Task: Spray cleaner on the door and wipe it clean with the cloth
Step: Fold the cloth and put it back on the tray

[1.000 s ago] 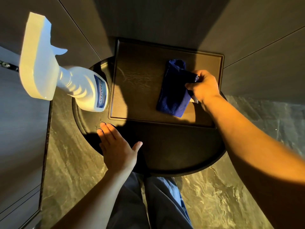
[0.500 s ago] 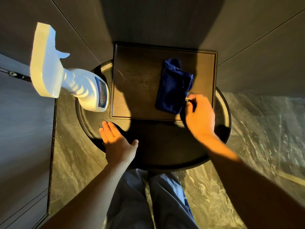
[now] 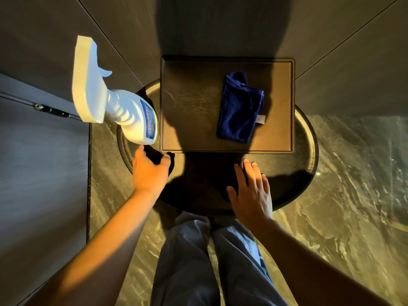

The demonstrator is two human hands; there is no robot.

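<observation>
On the round dark surface [image 3: 309,138], a flat brown square tray [image 3: 192,102] is sitting, and a folded dark blue cloth [image 3: 240,108] is lying on it, touched by nothing. A white plastic spray bottle [image 3: 132,115] with a blue label is standing at the left edge, just beside the tray. The left hand [image 3: 150,171] is being held just below the bottle, fingers curled apart, gripping nothing. The right hand [image 3: 251,193] is being laid flat, fingers spread.
</observation>
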